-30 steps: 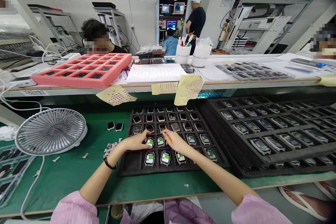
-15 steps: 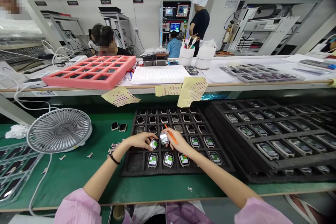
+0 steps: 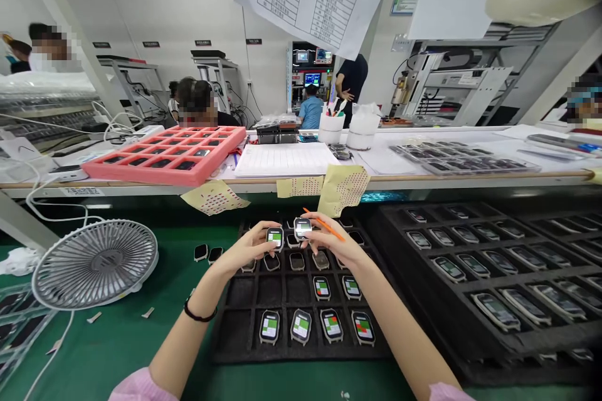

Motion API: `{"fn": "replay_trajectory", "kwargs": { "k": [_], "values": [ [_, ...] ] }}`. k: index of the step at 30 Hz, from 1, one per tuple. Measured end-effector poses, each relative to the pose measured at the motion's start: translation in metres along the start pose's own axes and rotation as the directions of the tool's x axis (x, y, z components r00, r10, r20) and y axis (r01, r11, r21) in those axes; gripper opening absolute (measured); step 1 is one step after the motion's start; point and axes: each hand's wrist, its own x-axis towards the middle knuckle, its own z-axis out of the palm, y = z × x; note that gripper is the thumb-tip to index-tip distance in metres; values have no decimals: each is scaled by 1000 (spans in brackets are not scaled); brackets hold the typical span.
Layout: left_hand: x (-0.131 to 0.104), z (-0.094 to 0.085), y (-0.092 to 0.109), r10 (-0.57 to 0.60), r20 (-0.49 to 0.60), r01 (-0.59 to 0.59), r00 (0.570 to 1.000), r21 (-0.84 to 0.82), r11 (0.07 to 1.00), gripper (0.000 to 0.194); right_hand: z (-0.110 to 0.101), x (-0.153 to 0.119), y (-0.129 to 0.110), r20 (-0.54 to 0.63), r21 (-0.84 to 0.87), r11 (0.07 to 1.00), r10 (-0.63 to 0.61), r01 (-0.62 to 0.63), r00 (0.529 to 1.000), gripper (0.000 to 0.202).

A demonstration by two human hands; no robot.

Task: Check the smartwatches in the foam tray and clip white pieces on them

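Above the black foam tray (image 3: 239,341), my left hand (image 3: 251,247) pinches a smartwatch (image 3: 274,237) with a lit green and white screen. Close to its right, my right hand (image 3: 332,239) holds another lit smartwatch (image 3: 302,227), and an orange stick (image 3: 324,225) lies across its fingers. The two watches are held up and apart. Below them, the tray holds several watches in its compartments, the front ones with lit screens. Two dark watches, one of them here (image 3: 200,252), lie on the green mat left of the tray.
A grey fan (image 3: 96,263) stands at the left. More black trays of watches (image 3: 489,263) are stacked at the right. A shelf edge (image 3: 423,180) crosses ahead, bearing a pink foam tray (image 3: 197,177), papers and a cup of pens (image 3: 331,128). Several people are beyond.
Both hands have lifted their watches up and away from the tray, with the screens facing the camera. The camera view has tilted upward slightly.
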Motion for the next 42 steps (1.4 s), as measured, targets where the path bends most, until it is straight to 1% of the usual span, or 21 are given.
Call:
{"fn": "replay_trajectory", "kwargs": {
  "k": [5, 8, 11, 14, 16, 18, 20, 22, 26, 28, 34, 38, 42],
  "values": [
    [8, 11, -3, 29, -129, -29, 991, 5, 1000, 46, -2, -1, 3, 24, -25, 999, 47, -46, 999, 35],
    [9, 13, -6, 38, -164, -38, 986, 2, 999, 49, -3, -3, 3, 15, -53, 998, 47, -46, 999, 35],
    [9, 15, -8, 49, -144, -48, 988, 4, 999, 49, -2, -4, 4, -11, -76, 997, 32, -33, 999, 33],
    [8, 17, -11, 58, -108, -56, 993, 13, 998, 47, 0, -4, 6, -73, -90, 995, 23, -30, 997, 27],
    [7, 18, -13, 76, -92, -75, 993, 14, 997, 47, 1, -5, 7, -115, -92, 995, 15, -25, 993, 24],
    [7, 19, -14, 102, -77, -101, 992, 16, 995, 47, 3, -6, 6, -131, -85, 996, 16, -27, 991, 23],
    [7, 20, -13, 126, -68, -124, 990, 22, 992, 47, 4, -7, 3, -115, -70, 997, 26, -34, 993, 23],
    [6, 20, -11, 129, -75, -128, 989, 26, 991, 44, 4, -8, 1, -76, -59, 998, 33, -37, 997, 22],
    [4, 20, -5, 74, -109, -74, 991, 9, 997, 39, 3, -9, -2, 6, -58, 998, 30, -30, 1000, 24],
    [4, 20, -5, 67, -107, -68, 992, -3, 998, 38, 4, -9, -1, 29, -75, 997, 16, -14, 999, 26],
    [4, 22, -6, 134, -73, -136, 988, -26, 990, 40, 6, -10, -2, 28, -116, 993, -6, 9, 1000, 28],
    [1, 23, -4, 133, -52, -133, 990, 4, 991, 39, 7, -10, -2, 25, -105, 994, -7, 10, 1000, 27],
    [0, 22, -4, 139, -60, -137, 988, 33, 990, 37, 8, -11, -2, 7, -113, 994, -4, 4, 1000, 27]
  ]
}}
